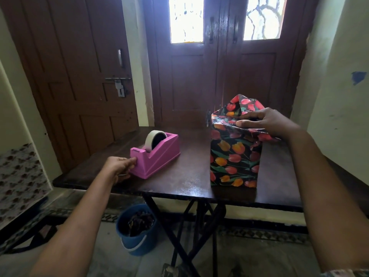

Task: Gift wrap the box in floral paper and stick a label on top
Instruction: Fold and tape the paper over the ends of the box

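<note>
Head view: box [235,156] stands upright, long axis vertical; right hand [267,120] pinches its top paper [243,104] fold; left hand [117,166] grips dispenser [159,156].

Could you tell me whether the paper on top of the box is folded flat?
Not flat: the floral paper sticks up crumpled at the back; the right hand pinches a fold.

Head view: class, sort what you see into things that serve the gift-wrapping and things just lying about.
For the job: box in floral paper, held by the right hand; pink tape dispenser, gripped by the left hand; table.
Lying about: blue bucket; brown doors.
</note>
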